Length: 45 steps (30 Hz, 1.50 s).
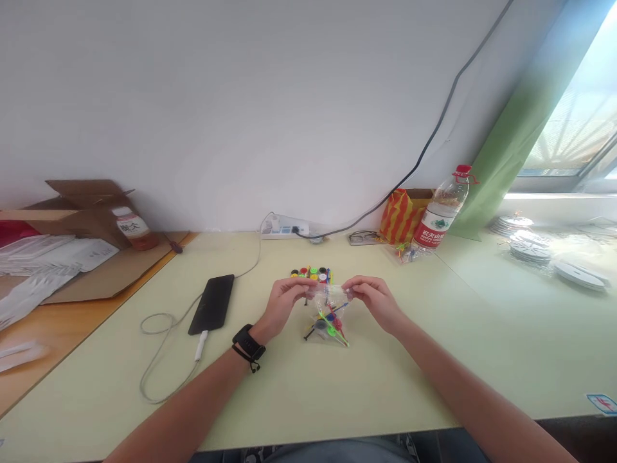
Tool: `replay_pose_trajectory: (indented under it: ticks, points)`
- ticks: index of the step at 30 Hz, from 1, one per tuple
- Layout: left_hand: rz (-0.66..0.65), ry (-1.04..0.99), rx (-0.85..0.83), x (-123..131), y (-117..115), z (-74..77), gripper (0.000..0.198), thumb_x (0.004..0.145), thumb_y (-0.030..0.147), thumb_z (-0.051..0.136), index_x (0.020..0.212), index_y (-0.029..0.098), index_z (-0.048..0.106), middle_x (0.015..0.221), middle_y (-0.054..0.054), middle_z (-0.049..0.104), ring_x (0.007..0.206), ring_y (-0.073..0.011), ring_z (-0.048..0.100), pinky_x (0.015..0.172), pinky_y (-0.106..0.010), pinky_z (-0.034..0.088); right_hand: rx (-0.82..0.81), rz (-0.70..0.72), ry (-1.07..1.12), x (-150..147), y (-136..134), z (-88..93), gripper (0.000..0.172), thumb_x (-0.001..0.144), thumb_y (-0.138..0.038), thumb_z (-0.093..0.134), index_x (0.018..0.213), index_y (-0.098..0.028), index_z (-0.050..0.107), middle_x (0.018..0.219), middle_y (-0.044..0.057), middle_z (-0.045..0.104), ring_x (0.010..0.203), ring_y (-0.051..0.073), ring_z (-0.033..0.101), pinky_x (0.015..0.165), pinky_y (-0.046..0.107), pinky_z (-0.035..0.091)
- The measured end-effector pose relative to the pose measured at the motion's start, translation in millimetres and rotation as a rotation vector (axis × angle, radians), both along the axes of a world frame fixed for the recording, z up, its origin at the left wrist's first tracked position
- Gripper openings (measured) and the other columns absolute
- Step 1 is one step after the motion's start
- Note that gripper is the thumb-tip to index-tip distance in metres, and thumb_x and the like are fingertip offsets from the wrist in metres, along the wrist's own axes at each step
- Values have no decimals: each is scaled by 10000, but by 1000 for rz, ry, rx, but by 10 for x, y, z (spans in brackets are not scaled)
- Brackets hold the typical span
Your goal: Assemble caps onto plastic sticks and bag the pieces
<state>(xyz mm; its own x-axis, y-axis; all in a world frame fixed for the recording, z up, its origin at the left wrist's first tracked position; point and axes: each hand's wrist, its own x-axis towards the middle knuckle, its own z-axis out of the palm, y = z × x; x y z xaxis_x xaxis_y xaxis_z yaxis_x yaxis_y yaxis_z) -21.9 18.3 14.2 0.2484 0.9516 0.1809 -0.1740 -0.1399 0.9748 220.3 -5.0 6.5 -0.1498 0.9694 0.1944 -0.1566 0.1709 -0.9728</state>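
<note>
A clear plastic bag (324, 321) hangs between my two hands over the middle of the table. Inside it are small coloured parts, green, blue, red, yellow and dark, some stick-shaped and some round. My left hand (284, 305), with a black watch (249, 344) on its wrist, pinches the bag's upper left edge. The upper right edge is pinched by my right hand (378, 301). Just behind the bag, several round coloured pieces and sticks (314, 272) lie on the table, partly hidden by my fingers and the bag.
A black phone (212, 305) on a white charging cable lies left. Against the wall sit a power strip (279, 229) and glasses (364, 238). A large water bottle (441, 215) stands back right, with stacked discs (530, 247) farther right. A cardboard box (91, 212) is at far left.
</note>
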Motion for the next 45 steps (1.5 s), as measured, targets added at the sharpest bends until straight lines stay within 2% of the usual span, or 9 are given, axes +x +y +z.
replay_pose_trajectory:
  ticks: [2, 7, 11, 15, 19, 24, 29, 35, 45]
  points:
    - [9, 20, 26, 10, -15, -10, 278, 875, 378, 731, 911, 120, 829, 954, -136, 797, 819, -203, 702, 780, -322, 569, 29, -18, -17, -12, -8, -1, 294, 871, -442, 683, 806, -174, 787, 797, 61, 696, 759, 182, 598, 766, 358, 511]
    - [34, 104, 91, 21, -11, -38, 328, 735, 322, 890, 997, 155, 784, 936, -98, 799, 873, -213, 726, 747, -292, 584, 97, -104, -109, -31, -23, 13, 278, 767, -414, 843, 928, -207, 750, 852, 35, 697, 789, 178, 611, 745, 329, 517]
    - [64, 141, 92, 8, 23, -33, 397, 778, 378, 859, 1093, 160, 757, 910, -98, 792, 810, -200, 713, 628, -260, 564, 98, -149, -124, -21, -25, 44, 339, 784, -449, 829, 1021, -218, 754, 928, 50, 714, 836, 185, 624, 783, 340, 533]
    - [-28, 223, 48, -2, 40, -61, 348, 817, 411, 823, 1054, 159, 779, 982, -102, 791, 808, -176, 701, 681, -256, 565, 77, -170, -125, -12, -36, 80, 331, 786, -464, 821, 994, -213, 765, 935, 54, 728, 838, 191, 628, 784, 347, 535]
    - [-55, 261, 44, -20, 42, -80, 288, 792, 399, 846, 877, 132, 783, 740, -63, 754, 670, -140, 656, 662, -244, 540, 73, -154, -121, -8, -36, 82, 328, 781, -459, 825, 985, -209, 769, 916, 52, 730, 825, 188, 625, 772, 345, 531]
    - [-63, 202, 52, -20, 26, -5, 307, 792, 390, 847, 980, 155, 786, 923, -83, 782, 791, -166, 693, 725, -264, 558, 59, -62, -142, -20, -46, 70, 330, 773, -456, 831, 979, -205, 773, 881, 46, 721, 805, 183, 623, 768, 344, 526]
    - [-43, 209, 45, 0, 18, 29, 287, 816, 417, 820, 876, 138, 795, 746, -57, 745, 694, -144, 662, 678, -247, 538, 42, -28, -159, -57, -73, 76, 343, 783, -464, 820, 1011, -214, 769, 905, 46, 714, 817, 180, 613, 777, 341, 521]
    - [-37, 255, 76, -30, 71, -27, 293, 828, 437, 804, 894, 152, 804, 771, -60, 762, 700, -157, 687, 674, -253, 561, -8, -4, -200, -74, -69, 92, 335, 817, -526, 770, 850, -193, 758, 724, 10, 641, 669, 146, 540, 655, 303, 478]
    - [-68, 295, 127, -67, 87, -39, 314, 832, 453, 796, 934, 157, 809, 811, -65, 765, 712, -160, 680, 684, -262, 567, 27, -5, -225, -69, -83, 124, 348, 828, -534, 753, 833, -186, 752, 699, 8, 625, 644, 141, 521, 620, 291, 460]
